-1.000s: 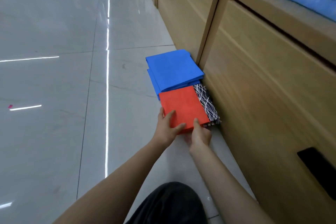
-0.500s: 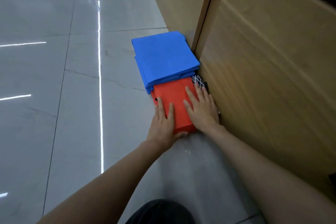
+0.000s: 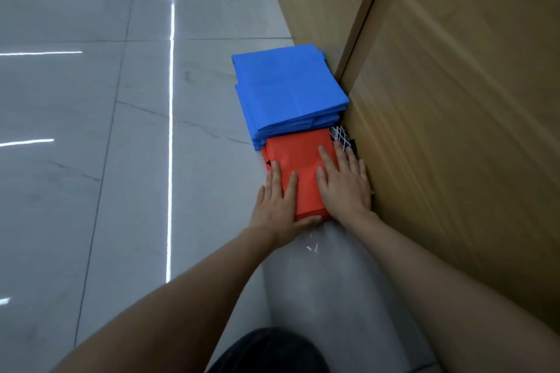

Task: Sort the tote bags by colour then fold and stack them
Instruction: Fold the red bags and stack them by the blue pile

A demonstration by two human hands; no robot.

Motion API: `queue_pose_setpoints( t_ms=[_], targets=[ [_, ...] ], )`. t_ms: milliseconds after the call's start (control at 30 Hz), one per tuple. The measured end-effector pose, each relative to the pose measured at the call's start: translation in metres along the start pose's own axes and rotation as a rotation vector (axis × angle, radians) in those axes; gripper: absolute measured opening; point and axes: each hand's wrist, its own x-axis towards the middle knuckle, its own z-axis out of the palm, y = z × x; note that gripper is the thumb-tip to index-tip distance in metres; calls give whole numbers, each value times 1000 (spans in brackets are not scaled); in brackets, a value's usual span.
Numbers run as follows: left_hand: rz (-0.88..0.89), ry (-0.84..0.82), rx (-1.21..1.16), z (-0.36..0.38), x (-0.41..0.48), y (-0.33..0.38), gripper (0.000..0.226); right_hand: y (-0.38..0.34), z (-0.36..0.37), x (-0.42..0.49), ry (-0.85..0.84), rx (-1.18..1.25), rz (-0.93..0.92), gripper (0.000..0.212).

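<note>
A folded red tote bag [image 3: 300, 157] lies on top of a low stack on the floor, hard against the wooden cabinet. A black bag with white lines [image 3: 341, 135] shows under its far right corner. Beyond it sits a stack of several folded blue tote bags [image 3: 288, 88], its near edge overlapping the red stack. My left hand [image 3: 280, 200] lies flat on the red bag's left near corner, thumb along the near edge. My right hand [image 3: 345, 182] presses flat on the bag's right side, fingers straight.
A tall wooden cabinet front [image 3: 454, 130] runs along the right, its vertical post [image 3: 360, 24] meeting the blue stack. Glossy grey floor tiles [image 3: 121, 130] stretch to the left. My dark-clad knee [image 3: 269, 351] is at the bottom.
A second ago both hands gripped the red bag's near edge; now they lie flat on top of it. The red bag has slid right, covering most of the patterned bag. The view has tilted down.
</note>
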Motion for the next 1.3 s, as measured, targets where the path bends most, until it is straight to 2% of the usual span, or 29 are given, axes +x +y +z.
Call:
queue_pose_setpoints(
  t_ms=[100, 200, 333, 400, 500, 567, 667, 767, 867, 967, 1000, 1067, 1133, 1200, 1300],
  targets=[
    [25, 66, 18, -25, -11, -1, 94, -9, -24, -2, -4, -67, 9, 53],
    [87, 145, 9, -50, -37, -11, 83, -12, -52, -9, -24, 23, -34, 53],
    [109, 237, -62, -76, -77, -40, 68, -27, -80, -21, 111, 166, -118, 49],
    [125, 223, -98, -81, -89, -49, 62, -35, -85, -31, 183, 222, -192, 54],
    [161, 147, -133, -79, -96, -43, 58, -35, -77, -51, 268, 41, -336, 50],
    [144, 87, -253, -72, -93, -26, 61, -32, -67, -66, 282, -49, -325, 47],
    [62, -1, -477, -62, -82, 3, 61, -21, -46, -80, 187, -123, -246, 56],
    [-14, -53, -623, -51, -72, 23, 50, -15, -39, -84, 24, -86, -139, 77],
    [-23, -10, -659, -42, -71, 24, 55, -21, -36, -89, -54, -85, -131, 92],
    [20, 25, -608, -33, -70, 9, 59, -25, -31, -90, -63, -56, -98, 113],
    [43, 41, -561, -30, -70, 3, 60, -28, -29, -90, -47, -42, -80, 111],
    [33, 52, -534, -27, -68, -6, 61, -33, -24, -90, -43, -15, -62, 92],
    [-27, 29, -639, -25, -66, -5, 61, -39, -20, -86, -92, 43, -78, 80],
    [-4, 21, -738, -25, -62, 1, 56, -40, -20, -81, -115, 66, -95, 77],
    [27, 32, -665, -26, -59, 7, 53, -35, -24, -75, -147, 92, -90, 76]
  ],
)
